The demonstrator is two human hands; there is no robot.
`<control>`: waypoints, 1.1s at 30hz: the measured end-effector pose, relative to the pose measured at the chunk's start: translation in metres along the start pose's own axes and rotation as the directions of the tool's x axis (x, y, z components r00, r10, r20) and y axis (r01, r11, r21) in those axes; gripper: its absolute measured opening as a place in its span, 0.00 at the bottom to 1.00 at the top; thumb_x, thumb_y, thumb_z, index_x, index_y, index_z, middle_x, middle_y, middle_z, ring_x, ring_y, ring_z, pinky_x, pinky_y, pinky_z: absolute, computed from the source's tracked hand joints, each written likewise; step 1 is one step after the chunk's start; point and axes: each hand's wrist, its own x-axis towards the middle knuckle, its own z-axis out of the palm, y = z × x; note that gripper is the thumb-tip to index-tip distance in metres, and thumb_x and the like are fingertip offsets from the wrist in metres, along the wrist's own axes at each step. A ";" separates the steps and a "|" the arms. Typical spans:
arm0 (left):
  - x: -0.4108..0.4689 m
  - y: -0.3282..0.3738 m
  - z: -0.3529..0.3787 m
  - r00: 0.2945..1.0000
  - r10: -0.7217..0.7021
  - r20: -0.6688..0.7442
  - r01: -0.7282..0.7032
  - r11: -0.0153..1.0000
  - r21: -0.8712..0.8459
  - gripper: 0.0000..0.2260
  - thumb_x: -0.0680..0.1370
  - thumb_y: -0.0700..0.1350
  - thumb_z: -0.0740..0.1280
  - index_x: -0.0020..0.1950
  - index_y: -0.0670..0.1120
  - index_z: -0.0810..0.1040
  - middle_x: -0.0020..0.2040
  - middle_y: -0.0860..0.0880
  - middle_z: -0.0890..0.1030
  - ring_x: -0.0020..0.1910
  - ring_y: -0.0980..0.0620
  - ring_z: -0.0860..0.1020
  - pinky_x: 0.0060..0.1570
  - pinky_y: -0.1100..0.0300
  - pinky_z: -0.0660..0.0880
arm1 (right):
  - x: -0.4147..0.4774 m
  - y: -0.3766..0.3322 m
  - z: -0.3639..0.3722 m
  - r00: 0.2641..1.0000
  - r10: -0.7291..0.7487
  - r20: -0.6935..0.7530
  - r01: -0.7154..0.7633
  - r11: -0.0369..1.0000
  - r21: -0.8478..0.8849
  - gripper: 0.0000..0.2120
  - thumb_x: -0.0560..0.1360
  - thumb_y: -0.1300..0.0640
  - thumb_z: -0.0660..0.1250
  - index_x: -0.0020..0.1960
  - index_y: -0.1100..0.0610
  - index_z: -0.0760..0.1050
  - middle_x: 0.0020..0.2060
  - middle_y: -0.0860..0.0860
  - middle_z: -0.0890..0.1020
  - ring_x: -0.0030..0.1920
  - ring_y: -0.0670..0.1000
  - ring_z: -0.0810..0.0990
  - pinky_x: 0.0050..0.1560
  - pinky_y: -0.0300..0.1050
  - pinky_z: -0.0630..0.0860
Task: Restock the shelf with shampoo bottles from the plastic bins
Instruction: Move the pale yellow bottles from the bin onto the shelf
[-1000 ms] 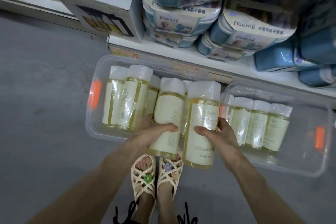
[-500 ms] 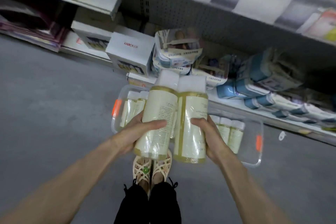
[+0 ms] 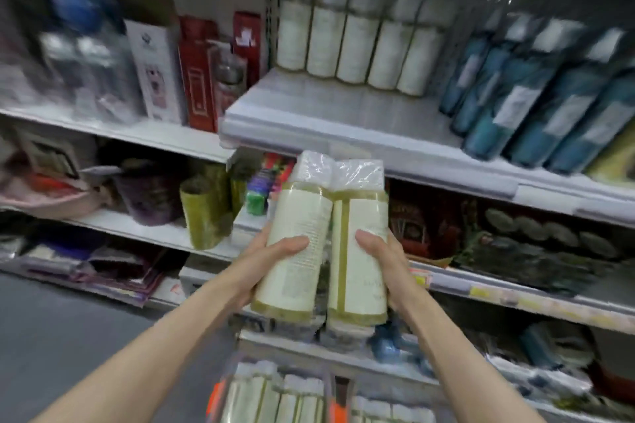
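I hold two cream shampoo bottles with white caps side by side, both wrapped in clear film. My left hand point(image 3: 271, 261) grips the left bottle point(image 3: 297, 223); my right hand point(image 3: 385, 261) grips the right bottle point(image 3: 359, 233). They are raised in front of the shelf point(image 3: 343, 113), just below its front edge. A row of several matching bottles point(image 3: 354, 38) stands at the back of that shelf. Below, the clear plastic bins point(image 3: 275, 395) with orange latches hold more bottles.
Teal bottles point(image 3: 549, 96) stand at the right of the same shelf. Red boxes point(image 3: 199, 69) and a white box sit on the shelf to the left. Lower shelves carry green bottles point(image 3: 206, 209) and dark packs. Grey floor lies at lower left.
Both hands lifted the two bottles out of the bin and up to shelf height. My view swung up from the floor and bins to the shelves.
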 end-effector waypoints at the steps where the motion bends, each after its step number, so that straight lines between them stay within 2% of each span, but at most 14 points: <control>1: -0.003 0.021 0.007 0.999 0.047 0.004 -0.047 0.999 0.022 0.25 0.62 0.49 0.75 0.57 0.50 0.74 0.44 0.49 0.86 0.43 0.49 0.84 0.37 0.55 0.80 | 0.000 -0.020 0.002 0.999 -0.046 0.005 0.046 0.999 0.005 0.41 0.55 0.44 0.76 0.64 0.58 0.71 0.53 0.59 0.83 0.47 0.56 0.84 0.43 0.51 0.81; 3: -0.007 0.058 0.019 0.990 0.135 0.029 -0.137 0.988 0.073 0.32 0.59 0.52 0.77 0.61 0.50 0.73 0.50 0.48 0.85 0.48 0.47 0.84 0.42 0.53 0.80 | 0.000 -0.056 0.005 0.991 -0.126 0.048 0.126 0.992 0.014 0.40 0.57 0.44 0.77 0.65 0.57 0.70 0.54 0.60 0.82 0.50 0.59 0.83 0.46 0.55 0.80; 7: -0.011 0.114 0.042 0.968 0.249 0.038 -0.252 0.958 0.138 0.29 0.62 0.53 0.76 0.61 0.51 0.73 0.53 0.46 0.84 0.50 0.48 0.83 0.43 0.54 0.80 | 0.002 -0.118 0.005 0.970 -0.226 0.092 0.229 0.973 -0.014 0.40 0.58 0.43 0.76 0.65 0.59 0.71 0.53 0.62 0.82 0.48 0.59 0.83 0.43 0.53 0.79; 10: -0.003 0.141 0.058 0.949 0.313 0.034 -0.314 0.930 0.190 0.36 0.57 0.58 0.77 0.62 0.50 0.72 0.55 0.45 0.82 0.51 0.47 0.83 0.44 0.52 0.80 | 0.007 -0.148 0.000 0.959 -0.277 0.057 0.279 0.960 -0.036 0.43 0.56 0.42 0.77 0.65 0.59 0.70 0.53 0.60 0.82 0.47 0.57 0.84 0.41 0.50 0.79; 12: 0.004 0.154 0.069 0.936 0.353 -0.007 -0.345 0.917 0.202 0.37 0.56 0.60 0.76 0.62 0.49 0.72 0.54 0.45 0.82 0.51 0.47 0.83 0.45 0.51 0.80 | 0.012 -0.166 -0.006 0.952 -0.304 0.041 0.306 0.950 -0.059 0.40 0.56 0.43 0.76 0.62 0.57 0.70 0.50 0.57 0.83 0.44 0.54 0.84 0.39 0.48 0.79; 15: 0.018 0.166 0.080 0.913 0.399 -0.087 -0.376 0.905 0.200 0.40 0.55 0.62 0.76 0.62 0.46 0.73 0.53 0.45 0.83 0.50 0.46 0.83 0.43 0.52 0.80 | 0.021 -0.185 -0.011 0.938 -0.344 0.035 0.345 0.934 -0.094 0.29 0.59 0.47 0.75 0.56 0.53 0.70 0.49 0.54 0.82 0.45 0.52 0.84 0.40 0.47 0.79; 17: 0.028 0.173 0.082 0.898 0.424 -0.118 -0.395 0.894 0.212 0.40 0.55 0.62 0.76 0.62 0.45 0.73 0.52 0.45 0.83 0.49 0.46 0.83 0.43 0.52 0.80 | 0.032 -0.194 -0.012 0.931 -0.363 0.029 0.364 0.925 -0.111 0.29 0.60 0.48 0.75 0.57 0.53 0.69 0.51 0.53 0.81 0.47 0.52 0.83 0.42 0.48 0.80; 19: 0.040 0.179 0.081 0.889 0.438 -0.136 -0.399 0.884 0.242 0.38 0.58 0.59 0.77 0.63 0.45 0.72 0.53 0.45 0.83 0.49 0.47 0.83 0.42 0.53 0.80 | 0.045 -0.199 -0.012 0.928 -0.373 0.017 0.372 0.921 -0.118 0.33 0.60 0.49 0.77 0.60 0.54 0.68 0.52 0.52 0.81 0.49 0.52 0.83 0.47 0.50 0.81; 21: 0.053 0.182 0.078 0.876 0.451 -0.174 -0.393 0.874 0.284 0.33 0.62 0.55 0.78 0.62 0.45 0.72 0.53 0.46 0.82 0.49 0.48 0.82 0.41 0.55 0.79 | 0.060 -0.202 -0.009 0.921 -0.388 0.019 0.387 0.913 -0.127 0.31 0.63 0.52 0.79 0.60 0.53 0.68 0.53 0.50 0.81 0.51 0.51 0.83 0.50 0.51 0.80; 26: 0.087 0.192 0.067 0.822 0.505 -0.262 -0.414 0.847 0.334 0.25 0.68 0.46 0.77 0.61 0.45 0.72 0.51 0.50 0.80 0.48 0.53 0.80 0.39 0.60 0.76 | 0.098 -0.211 0.005 0.903 -0.429 0.015 0.427 0.892 -0.146 0.31 0.65 0.55 0.79 0.62 0.54 0.68 0.52 0.49 0.81 0.50 0.48 0.82 0.45 0.43 0.78; 31: 0.123 0.210 0.044 0.782 0.562 -0.268 -0.460 0.812 0.359 0.35 0.60 0.45 0.82 0.62 0.44 0.68 0.55 0.49 0.79 0.50 0.53 0.79 0.42 0.60 0.76 | 0.140 -0.215 0.024 0.900 -0.436 -0.021 0.430 0.894 -0.126 0.26 0.65 0.59 0.78 0.58 0.52 0.70 0.46 0.46 0.82 0.46 0.45 0.82 0.39 0.38 0.76; 33: 0.139 0.216 0.033 0.763 0.585 -0.274 -0.479 0.797 0.368 0.33 0.63 0.41 0.81 0.61 0.44 0.68 0.53 0.50 0.78 0.50 0.55 0.79 0.41 0.62 0.75 | 0.158 -0.211 0.034 0.900 -0.434 -0.049 0.425 0.896 -0.126 0.28 0.65 0.59 0.79 0.60 0.52 0.70 0.47 0.47 0.82 0.47 0.46 0.82 0.41 0.39 0.77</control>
